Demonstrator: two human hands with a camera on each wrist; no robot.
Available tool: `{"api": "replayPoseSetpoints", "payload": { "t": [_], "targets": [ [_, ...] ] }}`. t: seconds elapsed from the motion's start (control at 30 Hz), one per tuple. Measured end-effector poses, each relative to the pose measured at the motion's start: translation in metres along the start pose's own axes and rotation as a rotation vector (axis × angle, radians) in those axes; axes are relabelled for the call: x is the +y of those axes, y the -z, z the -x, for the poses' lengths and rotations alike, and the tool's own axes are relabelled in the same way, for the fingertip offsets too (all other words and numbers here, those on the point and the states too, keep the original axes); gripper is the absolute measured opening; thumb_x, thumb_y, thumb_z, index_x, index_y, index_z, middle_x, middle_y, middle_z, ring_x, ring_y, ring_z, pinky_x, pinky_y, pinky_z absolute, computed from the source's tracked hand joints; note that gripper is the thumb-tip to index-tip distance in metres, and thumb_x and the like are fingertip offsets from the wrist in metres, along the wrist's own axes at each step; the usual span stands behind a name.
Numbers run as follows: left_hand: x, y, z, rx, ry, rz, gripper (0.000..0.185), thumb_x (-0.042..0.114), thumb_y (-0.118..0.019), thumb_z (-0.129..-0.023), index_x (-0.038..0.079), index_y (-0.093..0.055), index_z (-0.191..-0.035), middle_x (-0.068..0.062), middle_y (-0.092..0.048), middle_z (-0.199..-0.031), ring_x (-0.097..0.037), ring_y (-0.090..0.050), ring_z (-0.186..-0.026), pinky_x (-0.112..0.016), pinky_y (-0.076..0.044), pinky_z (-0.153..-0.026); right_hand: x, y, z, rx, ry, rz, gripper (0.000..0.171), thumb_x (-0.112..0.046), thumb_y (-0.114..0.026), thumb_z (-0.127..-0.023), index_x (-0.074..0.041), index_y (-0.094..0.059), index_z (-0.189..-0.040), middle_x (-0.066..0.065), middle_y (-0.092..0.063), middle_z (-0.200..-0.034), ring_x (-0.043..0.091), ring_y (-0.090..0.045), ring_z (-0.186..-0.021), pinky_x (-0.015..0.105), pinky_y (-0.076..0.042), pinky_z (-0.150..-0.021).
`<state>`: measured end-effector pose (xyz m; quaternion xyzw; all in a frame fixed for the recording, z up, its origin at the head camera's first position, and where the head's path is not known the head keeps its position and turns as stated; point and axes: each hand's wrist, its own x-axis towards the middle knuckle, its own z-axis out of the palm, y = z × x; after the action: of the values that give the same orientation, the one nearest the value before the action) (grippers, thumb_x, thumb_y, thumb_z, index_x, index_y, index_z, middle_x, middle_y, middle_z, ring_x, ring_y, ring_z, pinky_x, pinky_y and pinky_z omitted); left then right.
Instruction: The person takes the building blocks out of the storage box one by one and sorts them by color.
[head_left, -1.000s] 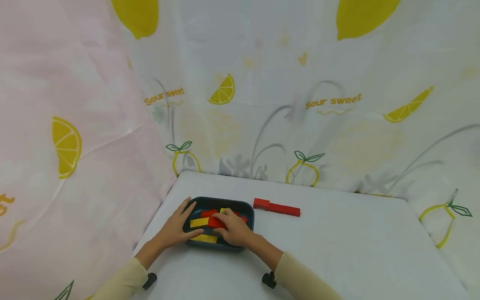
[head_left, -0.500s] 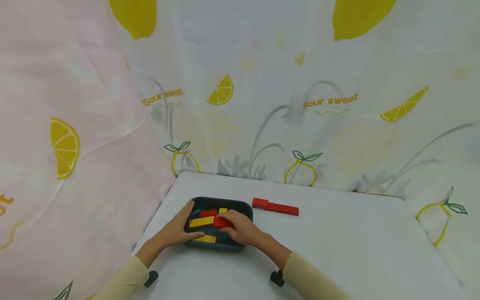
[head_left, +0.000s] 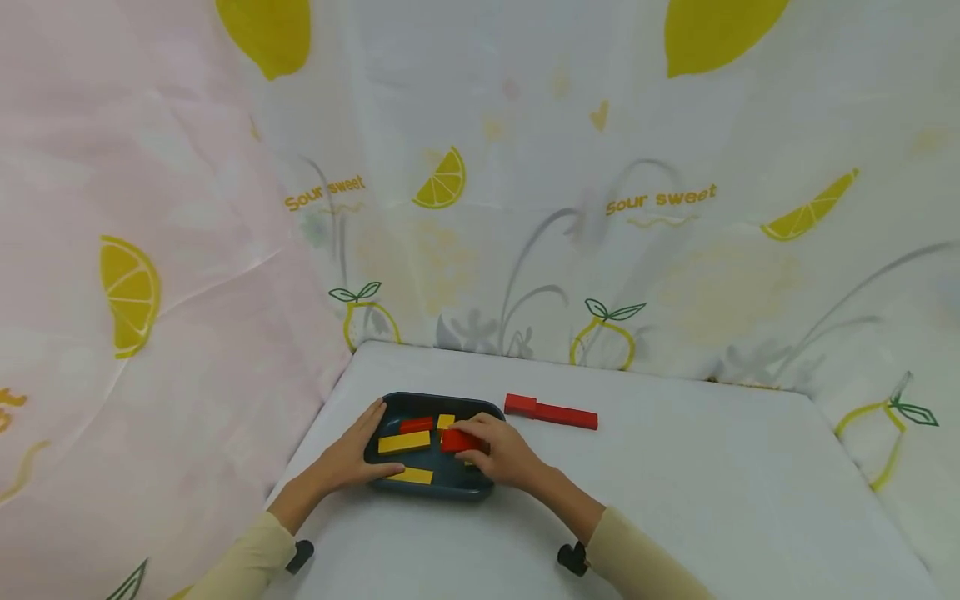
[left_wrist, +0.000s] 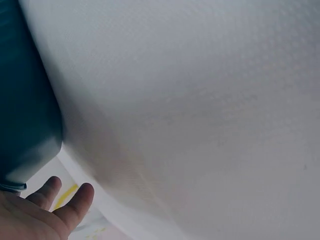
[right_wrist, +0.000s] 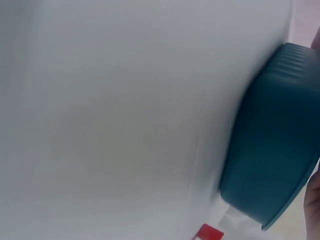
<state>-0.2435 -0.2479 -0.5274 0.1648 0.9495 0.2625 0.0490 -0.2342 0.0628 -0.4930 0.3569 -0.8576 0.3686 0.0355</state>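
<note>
A dark blue-green tray [head_left: 420, 492] with rounded corners holds several red and yellow blocks. My left hand [head_left: 348, 457] rests along its left rim, fingers stretched out and thumb reaching over the front left corner; in the left wrist view two fingertips [left_wrist: 80, 200] show beside the tray wall. Inside the right half, my right hand [head_left: 506, 454] pinches a red block [head_left: 457, 441] between thumb and fingers. Left of it lie a long yellow block [head_left: 404, 443] and a red block [head_left: 416, 425]. Another yellow block [head_left: 414, 476] lies near the front wall, partly behind my left thumb.
Two red blocks lie end to end behind the tray's right side, a shorter one [head_left: 521, 406] and a longer one [head_left: 566, 416]. The white tabletop [head_left: 675, 492] stretches out to the right. A lemon-printed cloth [head_left: 510, 250] hangs behind the table.
My right hand has moved right inside the tray with the red block, away from the long yellow block, which now shows whole. My left hand stays at the rim.
</note>
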Motion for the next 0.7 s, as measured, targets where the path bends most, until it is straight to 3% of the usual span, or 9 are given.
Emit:
{"api": "replayPoseSetpoints", "payload": {
  "t": [0.43, 0.7],
  "targets": [
    [-0.002, 0.003, 0.000, 0.003, 0.016, -0.003, 0.119, 0.066, -0.074, -0.074, 0.008, -0.013, -0.159, -0.015, -0.012, -0.166, -0.040, -0.026, -0.148, -0.064, -0.030, -0.113, 0.027, 0.040, 0.025, 0.122, -0.050, 0.062, 0.042, -0.016, -0.075, -0.088, -0.018, -0.065, -0.128, 0.002, -0.063, -0.114, 0.013, -0.058, -0.095, 0.021, -0.056, -0.075],
    [-0.004, 0.004, 0.004, -0.005, 0.003, 0.026, 0.120, 0.066, -0.073, -0.075, 0.008, -0.013, -0.159, -0.015, -0.011, -0.166, -0.040, -0.022, -0.149, -0.065, -0.028, -0.114, 0.054, 0.072, 0.049, 0.191, -0.114, 0.140, 0.043, -0.012, -0.077, -0.086, -0.012, -0.066, -0.128, 0.005, -0.064, -0.112, 0.017, -0.060, -0.096, 0.021, -0.055, -0.073]
  ]
}}
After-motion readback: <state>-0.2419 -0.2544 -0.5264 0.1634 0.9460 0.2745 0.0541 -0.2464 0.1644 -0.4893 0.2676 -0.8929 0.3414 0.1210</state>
